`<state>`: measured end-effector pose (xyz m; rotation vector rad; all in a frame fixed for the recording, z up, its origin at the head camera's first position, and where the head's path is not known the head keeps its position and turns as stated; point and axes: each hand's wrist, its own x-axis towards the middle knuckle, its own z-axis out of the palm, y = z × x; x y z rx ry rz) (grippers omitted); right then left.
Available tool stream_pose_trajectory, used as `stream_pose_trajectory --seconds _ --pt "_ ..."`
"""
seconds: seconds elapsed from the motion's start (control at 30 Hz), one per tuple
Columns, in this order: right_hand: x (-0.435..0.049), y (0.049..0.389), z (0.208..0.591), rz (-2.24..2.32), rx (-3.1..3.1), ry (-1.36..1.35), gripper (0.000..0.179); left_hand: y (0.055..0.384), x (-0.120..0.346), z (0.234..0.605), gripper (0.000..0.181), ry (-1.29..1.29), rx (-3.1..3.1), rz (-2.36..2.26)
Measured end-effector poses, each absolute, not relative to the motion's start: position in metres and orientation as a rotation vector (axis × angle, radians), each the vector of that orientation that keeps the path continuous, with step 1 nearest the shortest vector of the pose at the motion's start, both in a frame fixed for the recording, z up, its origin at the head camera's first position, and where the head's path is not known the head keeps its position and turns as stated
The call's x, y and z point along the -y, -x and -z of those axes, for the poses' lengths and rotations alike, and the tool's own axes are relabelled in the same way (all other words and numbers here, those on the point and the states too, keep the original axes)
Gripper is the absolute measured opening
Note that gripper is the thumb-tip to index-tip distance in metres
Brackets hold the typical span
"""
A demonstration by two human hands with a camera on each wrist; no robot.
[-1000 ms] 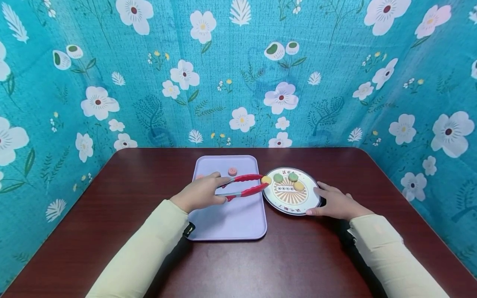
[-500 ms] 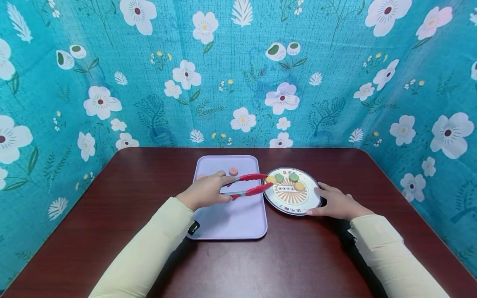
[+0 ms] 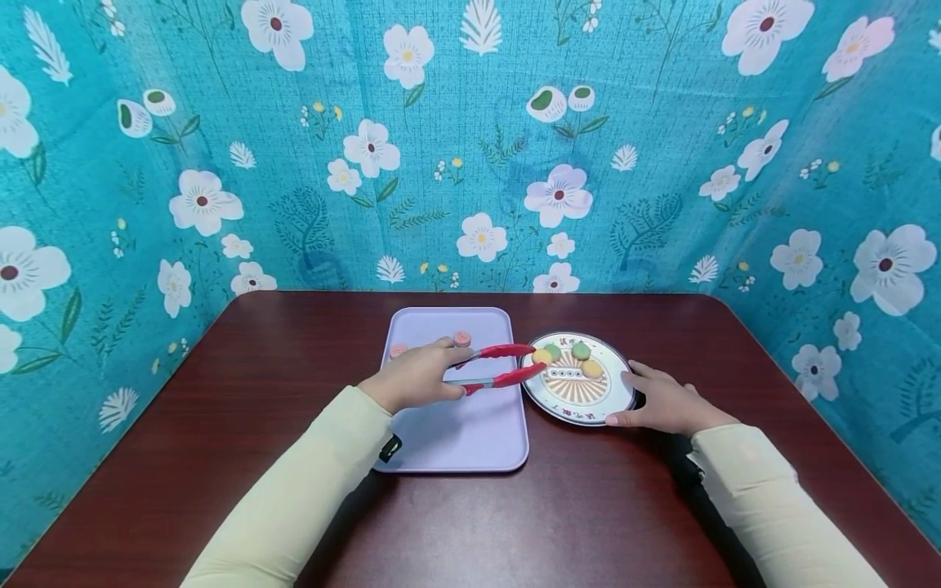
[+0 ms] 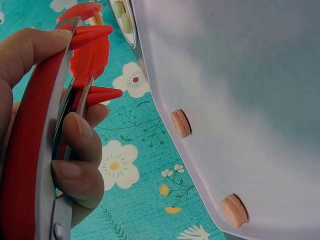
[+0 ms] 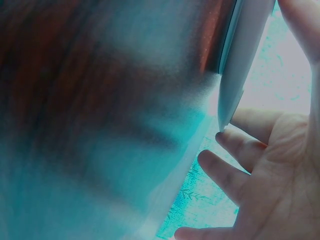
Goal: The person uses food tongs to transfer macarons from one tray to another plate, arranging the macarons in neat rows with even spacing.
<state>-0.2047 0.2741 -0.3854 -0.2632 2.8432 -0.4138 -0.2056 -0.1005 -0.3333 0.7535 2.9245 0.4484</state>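
On the dark table [image 3: 588,514], the right rim of the plate [image 3: 541,395] is touched by the right hand [image 3: 665,402], its fingers spread and nearly straight. Above the tray [image 3: 463,445], red tongs [image 3: 515,376] are gripped by the left hand [image 3: 421,376]; between their tips, at the plate's left side, a yellow cookie [image 3: 542,357] is held. Farther off, two pink cookies [image 3: 462,337] are seen on the tray, backed by flowered cloth [image 3: 470,147].

Stretches sleeved left forearm [image 3: 294,490] and right forearm [image 3: 782,502] toward the far edge of the table [image 3: 610,531]. Holds left hand [image 3: 421,377] with fingers curled, thumb opposed, left of mid-table; holds right hand [image 3: 660,402] nearer the right edge, fingers spread, thumb apart.
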Motion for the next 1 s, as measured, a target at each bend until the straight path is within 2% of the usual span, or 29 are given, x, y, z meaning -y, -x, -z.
stream_pose_trajectory --seconds 1.0 --pt "-0.274 0.204 0.386 0.430 -2.845 0.265 0.113 0.214 0.087 0.337 0.064 -0.768 -2.888 -0.426"
